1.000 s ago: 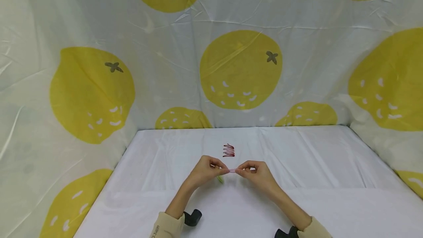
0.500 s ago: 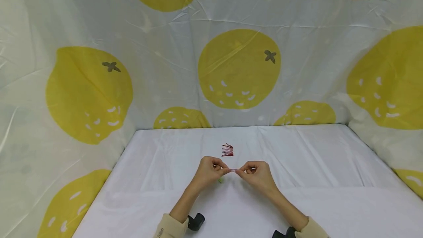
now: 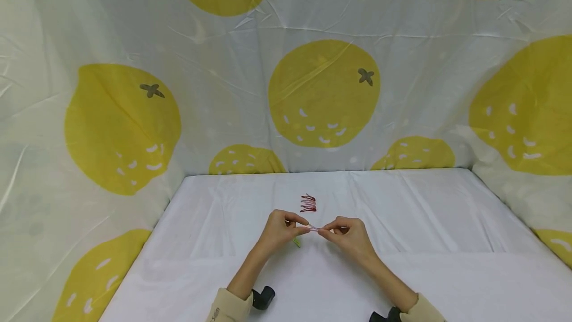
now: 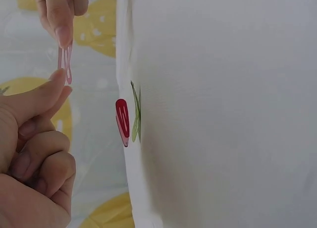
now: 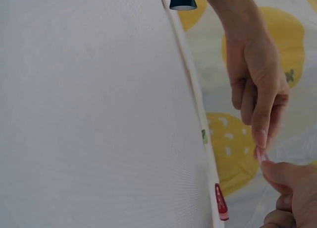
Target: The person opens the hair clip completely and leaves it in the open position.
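A small pink snap hair clip [image 3: 314, 228] is held above the table between both hands. My right hand [image 3: 350, 237] pinches one end between thumb and forefinger. The thumb and forefinger of my left hand [image 3: 277, 232] are at the other end, slightly parted around its tip. In the left wrist view the pink clip [image 4: 68, 64] shows its two legs spread apart. Beyond the hands lies a row of red and pink hair clips [image 3: 308, 202]. Green hair clips [image 4: 136, 114] lie on the table, partly hidden behind my left hand in the head view.
A white cloth covers the table [image 3: 429, 282]. Curtains with yellow lemon prints [image 3: 326, 93] enclose it at the back and sides. Black wrist devices [image 3: 263, 297] sit at the beige sleeve cuffs [image 3: 230, 306].
The left forefinger has lifted a little away from the thumb at the pink clip's end. The right hand keeps its pinch, and the clips on the table stay put.
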The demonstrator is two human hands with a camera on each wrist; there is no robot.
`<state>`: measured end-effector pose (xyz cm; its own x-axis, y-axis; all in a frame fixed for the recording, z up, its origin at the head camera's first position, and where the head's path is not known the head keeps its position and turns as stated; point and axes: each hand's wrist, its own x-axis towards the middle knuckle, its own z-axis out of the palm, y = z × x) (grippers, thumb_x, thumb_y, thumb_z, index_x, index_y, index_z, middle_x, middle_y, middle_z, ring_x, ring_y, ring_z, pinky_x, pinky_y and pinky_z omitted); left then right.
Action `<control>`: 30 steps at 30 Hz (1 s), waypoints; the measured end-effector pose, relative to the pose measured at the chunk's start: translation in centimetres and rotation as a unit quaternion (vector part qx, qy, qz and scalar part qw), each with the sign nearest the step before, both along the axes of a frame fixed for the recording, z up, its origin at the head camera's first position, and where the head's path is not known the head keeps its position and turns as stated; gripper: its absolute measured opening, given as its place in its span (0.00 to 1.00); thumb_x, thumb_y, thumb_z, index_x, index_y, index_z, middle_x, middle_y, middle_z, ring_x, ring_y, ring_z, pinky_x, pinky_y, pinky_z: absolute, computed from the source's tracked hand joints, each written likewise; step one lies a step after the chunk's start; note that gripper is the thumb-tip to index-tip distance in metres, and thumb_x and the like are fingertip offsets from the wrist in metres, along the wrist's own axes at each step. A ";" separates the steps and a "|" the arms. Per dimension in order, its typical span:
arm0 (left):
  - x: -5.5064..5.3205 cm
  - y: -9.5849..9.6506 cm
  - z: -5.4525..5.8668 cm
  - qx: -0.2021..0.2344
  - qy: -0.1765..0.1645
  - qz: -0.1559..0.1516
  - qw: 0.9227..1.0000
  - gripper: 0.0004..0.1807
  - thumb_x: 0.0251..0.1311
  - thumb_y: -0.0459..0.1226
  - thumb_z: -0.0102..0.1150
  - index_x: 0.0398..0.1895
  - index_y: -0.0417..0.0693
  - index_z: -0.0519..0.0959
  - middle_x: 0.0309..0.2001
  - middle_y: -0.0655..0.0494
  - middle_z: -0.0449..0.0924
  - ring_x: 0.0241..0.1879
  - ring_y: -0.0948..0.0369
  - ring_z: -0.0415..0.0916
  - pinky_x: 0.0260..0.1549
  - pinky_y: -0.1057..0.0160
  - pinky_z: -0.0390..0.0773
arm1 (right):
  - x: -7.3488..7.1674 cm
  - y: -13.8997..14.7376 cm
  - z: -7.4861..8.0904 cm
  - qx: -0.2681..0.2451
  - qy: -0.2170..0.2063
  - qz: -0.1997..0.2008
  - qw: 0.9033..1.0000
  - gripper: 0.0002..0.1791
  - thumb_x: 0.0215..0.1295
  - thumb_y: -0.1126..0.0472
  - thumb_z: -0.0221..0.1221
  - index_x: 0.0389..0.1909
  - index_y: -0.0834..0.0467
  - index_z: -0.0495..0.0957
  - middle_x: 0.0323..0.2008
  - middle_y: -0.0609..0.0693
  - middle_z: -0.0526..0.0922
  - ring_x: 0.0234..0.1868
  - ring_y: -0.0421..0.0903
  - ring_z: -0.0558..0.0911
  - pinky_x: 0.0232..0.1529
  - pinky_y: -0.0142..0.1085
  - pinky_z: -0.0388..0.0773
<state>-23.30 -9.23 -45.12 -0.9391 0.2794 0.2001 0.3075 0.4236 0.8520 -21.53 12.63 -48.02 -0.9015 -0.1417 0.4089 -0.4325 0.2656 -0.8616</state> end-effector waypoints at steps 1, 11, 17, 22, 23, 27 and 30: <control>0.0 0.0 0.0 0.001 -0.001 0.002 1.000 0.05 0.53 0.32 0.78 0.33 0.41 0.91 0.13 0.64 0.60 0.17 0.69 0.54 0.18 0.72 0.55 | 0.0 0.0 0.0 -0.001 -0.001 0.001 1.000 0.03 0.54 0.66 0.76 0.28 0.59 0.91 0.14 0.47 0.69 0.20 0.32 0.63 0.23 0.26 0.60; 0.1 -0.2 0.1 0.007 -0.015 -0.004 1.000 0.02 0.55 0.31 0.76 0.29 0.41 0.91 0.12 0.64 0.62 0.17 0.69 0.54 0.18 0.72 0.54 | 0.0 0.0 0.2 -0.007 -0.050 -0.010 0.999 0.06 0.51 0.60 0.79 0.26 0.53 0.91 0.13 0.43 0.64 0.17 0.30 0.59 0.21 0.25 0.56; -0.1 -0.4 0.1 0.006 -0.022 -0.010 1.000 0.02 0.56 0.32 0.76 0.28 0.43 0.91 0.13 0.65 0.63 0.17 0.69 0.55 0.18 0.72 0.55 | -0.2 0.1 0.2 0.003 -0.052 -0.017 0.998 0.04 0.54 0.60 0.77 0.28 0.53 0.91 0.13 0.42 0.64 0.18 0.30 0.58 0.21 0.25 0.55; -0.4 -0.5 0.0 0.000 -0.027 -0.014 1.000 0.02 0.56 0.31 0.75 0.28 0.42 0.91 0.13 0.64 0.63 0.17 0.69 0.55 0.19 0.72 0.56 | -0.3 0.1 0.2 0.012 -0.070 -0.010 0.997 0.03 0.57 0.60 0.76 0.30 0.54 0.92 0.14 0.41 0.68 0.18 0.30 0.59 0.21 0.25 0.56; -0.5 -0.6 0.0 -0.003 -0.028 -0.014 0.999 0.02 0.56 0.31 0.75 0.28 0.42 0.91 0.13 0.64 0.63 0.17 0.69 0.56 0.19 0.72 0.56 | -0.3 0.1 0.1 0.013 -0.075 -0.010 0.997 0.03 0.58 0.60 0.75 0.31 0.54 0.92 0.15 0.41 0.70 0.18 0.30 0.60 0.21 0.25 0.57; -1.0 -0.8 0.3 -0.016 -0.027 -0.014 0.999 0.02 0.56 0.31 0.75 0.28 0.41 0.91 0.13 0.64 0.63 0.18 0.68 0.56 0.19 0.72 0.56 | -0.7 -0.2 0.1 0.018 -0.092 -0.016 0.995 0.03 0.59 0.60 0.75 0.31 0.55 0.92 0.17 0.41 0.73 0.19 0.30 0.61 0.22 0.25 0.57; -1.7 -1.1 0.3 -0.033 -0.026 -0.009 0.999 0.02 0.55 0.30 0.75 0.27 0.41 0.90 0.13 0.63 0.64 0.18 0.68 0.57 0.19 0.71 0.56 | -1.2 -0.7 0.1 0.024 -0.109 -0.027 0.993 0.02 0.58 0.60 0.75 0.30 0.55 0.92 0.15 0.41 0.68 0.19 0.31 0.61 0.22 0.26 0.57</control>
<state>-24.95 -10.31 -44.77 -0.9427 0.3067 0.1313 0.2710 0.4744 0.8376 -22.75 11.88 -47.97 -0.9747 -0.1051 0.1972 -0.2211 0.3257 -0.9193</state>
